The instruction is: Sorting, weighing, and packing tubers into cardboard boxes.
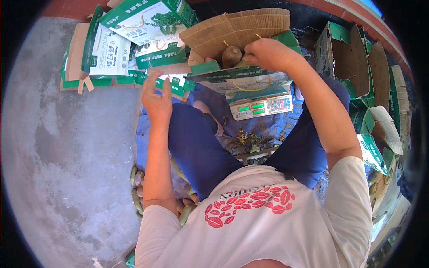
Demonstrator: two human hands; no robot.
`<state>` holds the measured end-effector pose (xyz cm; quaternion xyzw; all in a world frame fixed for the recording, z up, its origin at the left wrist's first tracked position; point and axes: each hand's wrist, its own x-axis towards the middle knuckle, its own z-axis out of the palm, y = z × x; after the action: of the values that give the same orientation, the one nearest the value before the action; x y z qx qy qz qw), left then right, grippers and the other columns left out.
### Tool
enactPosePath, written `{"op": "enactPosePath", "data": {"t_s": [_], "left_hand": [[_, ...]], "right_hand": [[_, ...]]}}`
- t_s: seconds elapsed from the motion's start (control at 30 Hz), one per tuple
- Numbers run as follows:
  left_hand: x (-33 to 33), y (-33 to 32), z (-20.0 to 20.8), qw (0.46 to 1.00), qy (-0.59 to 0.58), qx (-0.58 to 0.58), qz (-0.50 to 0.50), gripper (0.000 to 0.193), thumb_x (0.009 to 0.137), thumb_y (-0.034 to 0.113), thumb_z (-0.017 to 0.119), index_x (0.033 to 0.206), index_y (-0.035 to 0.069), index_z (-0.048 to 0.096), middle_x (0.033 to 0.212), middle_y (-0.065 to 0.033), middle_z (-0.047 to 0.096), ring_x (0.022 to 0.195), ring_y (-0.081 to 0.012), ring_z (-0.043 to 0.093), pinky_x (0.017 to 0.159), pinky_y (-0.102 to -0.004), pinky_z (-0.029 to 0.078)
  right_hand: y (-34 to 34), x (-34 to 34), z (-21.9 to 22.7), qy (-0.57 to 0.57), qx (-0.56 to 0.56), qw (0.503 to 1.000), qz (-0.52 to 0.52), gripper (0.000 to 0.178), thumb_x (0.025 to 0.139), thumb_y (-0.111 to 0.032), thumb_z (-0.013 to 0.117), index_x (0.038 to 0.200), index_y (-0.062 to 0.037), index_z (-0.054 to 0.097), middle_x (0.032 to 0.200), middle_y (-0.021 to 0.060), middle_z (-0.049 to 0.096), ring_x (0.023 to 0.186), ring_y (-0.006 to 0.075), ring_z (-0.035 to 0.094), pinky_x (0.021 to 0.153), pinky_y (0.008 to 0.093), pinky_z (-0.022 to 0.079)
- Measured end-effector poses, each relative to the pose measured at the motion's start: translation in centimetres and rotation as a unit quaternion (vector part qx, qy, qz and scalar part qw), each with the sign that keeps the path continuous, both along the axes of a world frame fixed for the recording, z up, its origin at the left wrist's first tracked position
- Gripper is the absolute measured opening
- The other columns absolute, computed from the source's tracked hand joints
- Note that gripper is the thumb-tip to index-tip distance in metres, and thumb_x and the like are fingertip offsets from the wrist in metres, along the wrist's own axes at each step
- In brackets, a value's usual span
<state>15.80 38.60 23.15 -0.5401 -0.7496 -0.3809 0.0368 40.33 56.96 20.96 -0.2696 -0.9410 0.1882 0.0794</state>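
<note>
An open green-and-white carton [223,80] with a raised brown lid [237,27] stands in front of me. A round brownish radish [232,56] shows inside; other produce beside it is partly hidden. My right hand [270,54] reaches over the carton's right side, its fingers curled in beside the radish; what they hold, if anything, is hidden. At the carton's left, my left hand [156,96] has its fingertips at the edge of a brown side flap [170,68], index finger and thumb closed around it. Under the carton sits a white digital scale [261,107] with lit green displays.
Flattened and folded green-and-white cartons [111,53] lie at the far left. More open cartons [348,67] line the right side. Long green radishes [135,190] lie by my left leg. Leafy scraps [252,138] are scattered on a blue sheet [261,127] between my legs.
</note>
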Motion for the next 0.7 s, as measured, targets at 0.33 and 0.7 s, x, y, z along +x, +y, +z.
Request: {"op": "enactPosePath", "data": {"t_s": [0.33, 0.7], "left_hand": [[-3.3, -3.0, -0.3, 0.981, 0.161, 0.104, 0.033, 0.025, 0.075, 0.012, 0.059, 0.099, 0.002, 0.057, 0.101, -0.0141, 0.059, 0.093, -0.0297, 0.055, 0.082, -0.0367, 0.042], [-3.3, -2.7, -0.8, 0.971, 0.192, 0.142, 0.031, 0.022, 0.072, 0.014, 0.061, 0.092, 0.004, 0.059, 0.089, -0.0126, 0.06, 0.086, -0.0302, 0.055, 0.077, -0.039, 0.041]], "right_hand": [[0.8, 0.2, 0.6, 0.203, -0.128, 0.97, -0.037, 0.022, 0.086, -0.019, 0.052, 0.085, 0.0019, 0.057, 0.072, 0.0111, 0.061, 0.069, 0.0202, 0.061, 0.065, 0.03, 0.048], [-1.2, 1.9, 7.8, 0.131, -0.058, 0.989, -0.047, 0.024, 0.087, -0.019, 0.051, 0.083, 0.0046, 0.053, 0.069, 0.0064, 0.057, 0.065, 0.0129, 0.056, 0.063, 0.0267, 0.046]]}}
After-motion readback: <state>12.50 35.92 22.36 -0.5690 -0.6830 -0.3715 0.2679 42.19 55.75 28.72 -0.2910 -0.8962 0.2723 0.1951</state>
